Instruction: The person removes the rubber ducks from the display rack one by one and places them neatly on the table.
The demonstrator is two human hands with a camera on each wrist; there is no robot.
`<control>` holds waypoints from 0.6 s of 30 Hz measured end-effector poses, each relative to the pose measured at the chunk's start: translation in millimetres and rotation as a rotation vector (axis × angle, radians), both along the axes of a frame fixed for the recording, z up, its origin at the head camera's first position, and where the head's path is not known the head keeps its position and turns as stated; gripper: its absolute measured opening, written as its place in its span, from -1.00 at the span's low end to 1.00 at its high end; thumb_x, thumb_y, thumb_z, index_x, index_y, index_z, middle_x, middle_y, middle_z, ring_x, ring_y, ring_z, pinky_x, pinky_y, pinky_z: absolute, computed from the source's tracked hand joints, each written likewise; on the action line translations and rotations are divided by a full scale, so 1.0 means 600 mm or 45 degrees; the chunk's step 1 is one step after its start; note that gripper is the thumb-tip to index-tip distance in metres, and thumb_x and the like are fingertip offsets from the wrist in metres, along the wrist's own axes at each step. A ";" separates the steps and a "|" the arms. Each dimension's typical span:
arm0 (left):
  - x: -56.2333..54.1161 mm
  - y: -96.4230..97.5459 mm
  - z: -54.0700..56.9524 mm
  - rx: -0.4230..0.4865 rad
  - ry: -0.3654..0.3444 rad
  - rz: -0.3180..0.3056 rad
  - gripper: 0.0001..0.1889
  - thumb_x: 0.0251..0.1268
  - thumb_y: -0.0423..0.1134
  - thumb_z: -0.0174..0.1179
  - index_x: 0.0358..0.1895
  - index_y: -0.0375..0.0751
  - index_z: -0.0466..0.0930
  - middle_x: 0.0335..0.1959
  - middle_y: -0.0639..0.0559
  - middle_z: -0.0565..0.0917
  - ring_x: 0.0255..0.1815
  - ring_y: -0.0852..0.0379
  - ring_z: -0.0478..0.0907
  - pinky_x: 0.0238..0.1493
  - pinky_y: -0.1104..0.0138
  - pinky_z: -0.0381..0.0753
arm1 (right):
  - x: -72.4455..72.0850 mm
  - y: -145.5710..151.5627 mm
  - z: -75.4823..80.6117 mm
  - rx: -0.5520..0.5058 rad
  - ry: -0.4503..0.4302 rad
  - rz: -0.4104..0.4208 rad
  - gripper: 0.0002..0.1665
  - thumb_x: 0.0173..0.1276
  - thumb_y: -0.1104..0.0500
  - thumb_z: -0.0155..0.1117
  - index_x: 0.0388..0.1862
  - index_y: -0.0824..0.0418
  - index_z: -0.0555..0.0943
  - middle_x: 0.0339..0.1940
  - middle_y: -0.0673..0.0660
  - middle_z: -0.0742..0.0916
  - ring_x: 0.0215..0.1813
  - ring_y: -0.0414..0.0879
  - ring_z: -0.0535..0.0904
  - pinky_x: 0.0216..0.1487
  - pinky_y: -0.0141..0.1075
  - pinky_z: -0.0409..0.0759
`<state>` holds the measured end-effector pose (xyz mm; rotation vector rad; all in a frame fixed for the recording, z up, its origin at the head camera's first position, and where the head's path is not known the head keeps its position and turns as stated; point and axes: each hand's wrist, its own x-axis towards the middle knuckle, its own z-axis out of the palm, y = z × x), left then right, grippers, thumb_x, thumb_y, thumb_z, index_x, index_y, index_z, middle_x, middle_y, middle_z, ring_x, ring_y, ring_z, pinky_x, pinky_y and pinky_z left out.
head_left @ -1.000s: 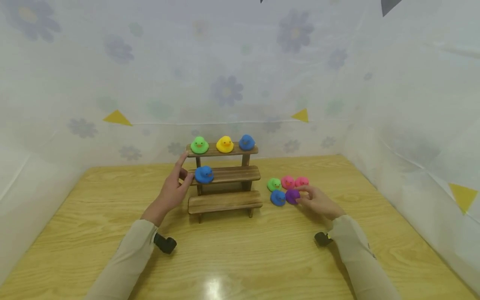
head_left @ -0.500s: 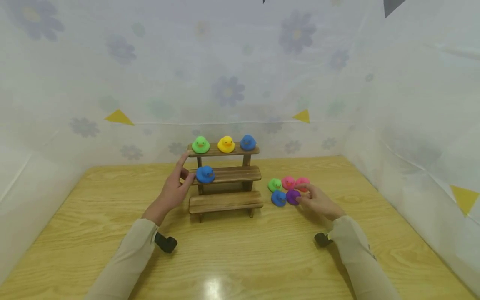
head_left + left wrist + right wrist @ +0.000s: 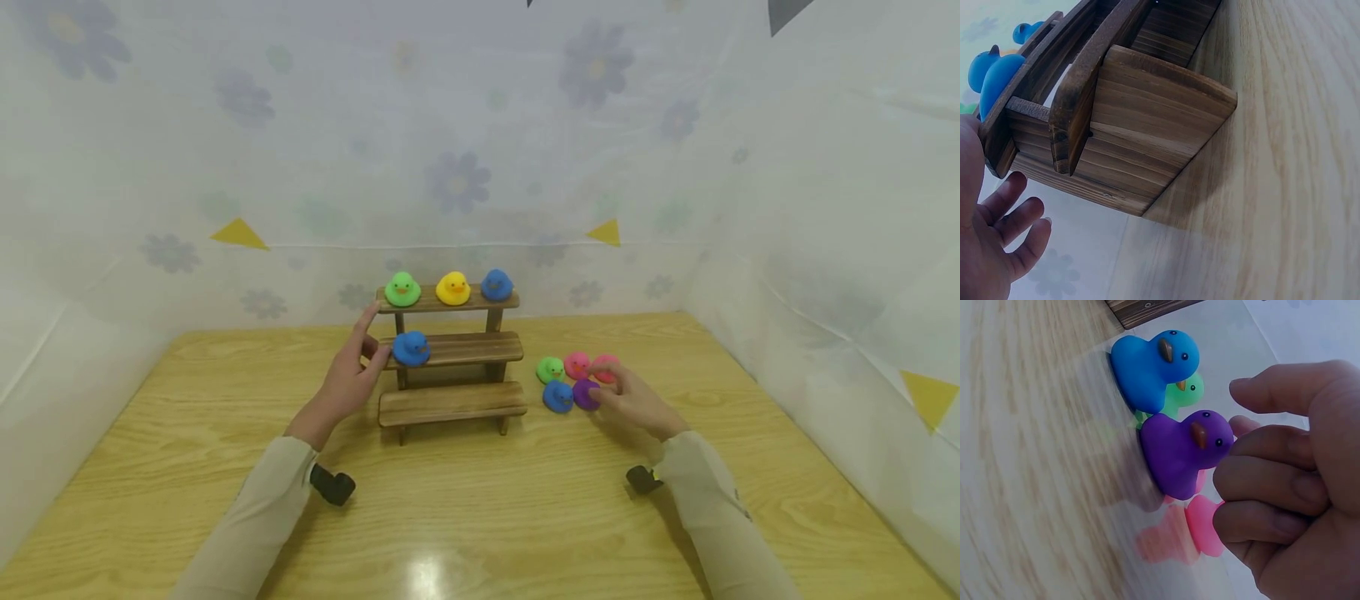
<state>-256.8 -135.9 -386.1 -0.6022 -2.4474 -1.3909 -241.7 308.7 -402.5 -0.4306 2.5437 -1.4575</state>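
My left hand [image 3: 348, 379] is at the left end of a three-step wooden stand [image 3: 452, 403]; index fingertip at the top step, thumb at the middle one. In the left wrist view its other fingers [image 3: 1025, 247] are loosely bent beside the stand. On the middle step sits a blue duck [image 3: 412, 348]. My right hand [image 3: 637, 402] hovers at a purple duck [image 3: 1179, 453], thumb and fingertips apart around its head side, gripping nothing. Beside the purple duck stand another blue duck [image 3: 1147, 369], a green duck [image 3: 551, 370] and two pink ducks [image 3: 577, 365], one partly behind my fingers.
On the top step sit a green duck [image 3: 402, 290], a yellow duck [image 3: 453, 288] and a blue duck [image 3: 497, 285]. The wood-grain table [image 3: 480, 517] ends at a pale flowered cloth backdrop [image 3: 525, 150]. Black wrist cameras [image 3: 332, 486] hang from both sleeves.
My right index finger has stretched a little further left over the pink ducks, opening the gap to the thumb. The left hand and all the ducks keep their places.
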 end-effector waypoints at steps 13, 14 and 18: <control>-0.001 0.001 0.000 -0.005 0.033 -0.002 -0.35 0.52 -0.29 -0.07 0.57 0.02 -0.11 -0.32 -0.09 0.42 -0.35 0.13 0.35 -0.46 0.36 0.40 | 0.006 -0.015 0.017 0.055 0.084 0.025 -0.56 0.41 0.28 0.15 0.21 0.44 0.41 -0.58 -0.08 0.41 -0.69 -0.35 0.17 -0.63 -0.45 0.23; -0.001 0.000 -0.001 -0.003 0.032 -0.003 -0.35 0.52 -0.29 -0.07 0.57 0.02 -0.11 -0.32 -0.10 0.43 -0.35 0.12 0.35 -0.46 0.36 0.40 | 0.006 -0.017 0.018 0.050 0.080 0.025 -0.57 0.42 0.27 0.16 0.19 0.44 0.41 -0.63 -0.10 0.39 -0.69 -0.35 0.17 -0.63 -0.45 0.23; -0.003 -0.001 -0.003 -0.001 0.017 -0.004 -0.35 0.53 -0.28 -0.07 0.57 0.04 -0.11 -0.32 -0.11 0.42 -0.35 0.10 0.36 -0.46 0.38 0.39 | 0.008 -0.022 0.021 0.051 0.089 0.026 -0.56 0.43 0.26 0.15 0.20 0.45 0.39 -0.70 -0.13 0.34 -0.69 -0.33 0.16 -0.62 -0.43 0.21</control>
